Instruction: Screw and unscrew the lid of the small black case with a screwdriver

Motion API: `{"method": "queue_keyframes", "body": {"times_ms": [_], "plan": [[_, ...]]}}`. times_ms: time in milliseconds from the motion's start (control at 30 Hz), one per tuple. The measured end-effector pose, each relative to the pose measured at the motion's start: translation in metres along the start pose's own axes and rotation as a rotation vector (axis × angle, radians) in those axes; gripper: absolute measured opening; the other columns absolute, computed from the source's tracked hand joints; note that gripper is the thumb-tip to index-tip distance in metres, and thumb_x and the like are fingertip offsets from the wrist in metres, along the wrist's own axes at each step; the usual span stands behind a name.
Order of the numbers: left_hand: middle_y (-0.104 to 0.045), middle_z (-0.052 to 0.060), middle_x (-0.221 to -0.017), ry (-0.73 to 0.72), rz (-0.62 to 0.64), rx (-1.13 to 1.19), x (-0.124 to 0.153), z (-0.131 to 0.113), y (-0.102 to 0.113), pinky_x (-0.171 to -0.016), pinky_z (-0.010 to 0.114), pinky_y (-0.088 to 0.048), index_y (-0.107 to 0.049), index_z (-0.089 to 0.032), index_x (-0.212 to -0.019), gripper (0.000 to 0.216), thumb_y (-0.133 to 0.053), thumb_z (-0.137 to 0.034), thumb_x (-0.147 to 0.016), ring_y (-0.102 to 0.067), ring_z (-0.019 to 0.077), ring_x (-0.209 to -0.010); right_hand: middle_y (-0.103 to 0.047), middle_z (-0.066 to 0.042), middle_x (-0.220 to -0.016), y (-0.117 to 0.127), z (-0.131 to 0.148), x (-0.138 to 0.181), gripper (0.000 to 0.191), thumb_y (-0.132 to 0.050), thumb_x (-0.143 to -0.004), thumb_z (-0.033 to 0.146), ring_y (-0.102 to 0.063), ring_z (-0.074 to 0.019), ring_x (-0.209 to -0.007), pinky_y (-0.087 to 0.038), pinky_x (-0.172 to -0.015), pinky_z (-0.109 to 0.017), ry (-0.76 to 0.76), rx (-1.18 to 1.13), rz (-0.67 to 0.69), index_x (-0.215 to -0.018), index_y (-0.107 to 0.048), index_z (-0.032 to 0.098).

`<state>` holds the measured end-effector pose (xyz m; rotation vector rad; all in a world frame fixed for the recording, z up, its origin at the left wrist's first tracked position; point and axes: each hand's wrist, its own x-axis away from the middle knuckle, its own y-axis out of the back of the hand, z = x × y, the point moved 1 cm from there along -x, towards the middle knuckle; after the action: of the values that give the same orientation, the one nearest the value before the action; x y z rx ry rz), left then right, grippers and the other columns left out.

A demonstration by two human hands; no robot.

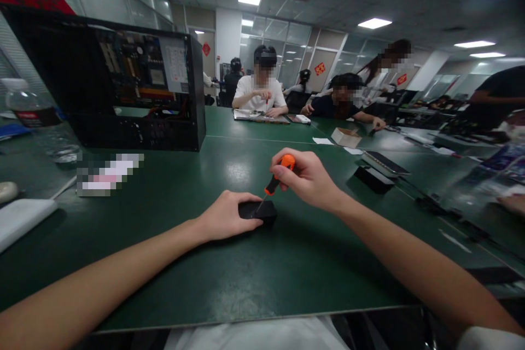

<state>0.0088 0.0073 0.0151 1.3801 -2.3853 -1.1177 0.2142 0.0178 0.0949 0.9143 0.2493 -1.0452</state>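
Observation:
A small black box-shaped device (268, 211) lies on the green table. My left hand (226, 214) grips it from the left, thumb along the near side and fingers along the far side. In my right hand (307, 178) is a screwdriver (272, 183) with an orange and black handle, held tilted above the device. Its thin shaft slants down to the left, and the tip meets the top of the device; whether it sits in a screw is too small to tell.
An open black computer case (164, 120) stands at the left behind a plastic bottle (45, 120). A white device (24, 219) lies at the left edge. On the right are a black box-like item (374, 178) and a cardboard box (345, 136). Several people sit across the green table (164, 273).

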Motion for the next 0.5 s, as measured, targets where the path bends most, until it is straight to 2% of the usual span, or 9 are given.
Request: {"method": "queue_keyframes", "body": {"times_ms": [233, 367, 500], "plan": [[-0.077, 0.004, -0.092, -0.05, 0.02, -0.177, 0.0001, -0.0011, 0.0044, -0.071, 0.028, -0.047, -0.076, -0.017, -0.109, 0.037, -0.078, -0.037, -0.078, -0.07, 0.0221, -0.081, -0.056, 0.004, -0.069, -0.0002, -0.0018, 0.0031, 0.021, -0.061, -0.096, 0.036, -0.057, -0.006, -0.05, -0.043, -0.047, -0.017, 0.003, -0.036, -0.003, -0.088, -0.059, 0.017], [-0.075, 0.003, -0.086, -0.046, 0.018, -0.122, 0.0, 0.0025, 0.003, -0.068, 0.027, -0.046, -0.075, -0.016, -0.103, 0.033, -0.077, -0.037, -0.079, -0.07, 0.0202, -0.077, -0.057, 0.004, -0.07, -0.001, 0.001, 0.003, 0.017, -0.062, -0.095, 0.032, -0.058, -0.0055, -0.052, -0.044, -0.049, -0.016, 0.038, -0.033, 0.014, -0.088, -0.059, 0.017], [-0.076, 0.004, -0.09, -0.043, 0.023, -0.067, -0.0018, 0.0044, 0.001, -0.073, 0.028, -0.047, -0.075, -0.015, -0.1, 0.031, -0.078, -0.037, -0.079, -0.071, 0.0212, -0.081, -0.057, 0.004, -0.071, -0.0008, 0.002, 0.0029, 0.016, -0.062, -0.095, 0.031, -0.058, -0.0054, -0.052, -0.044, -0.049, -0.016, 0.048, -0.018, 0.019, -0.089, -0.06, 0.016]]}}
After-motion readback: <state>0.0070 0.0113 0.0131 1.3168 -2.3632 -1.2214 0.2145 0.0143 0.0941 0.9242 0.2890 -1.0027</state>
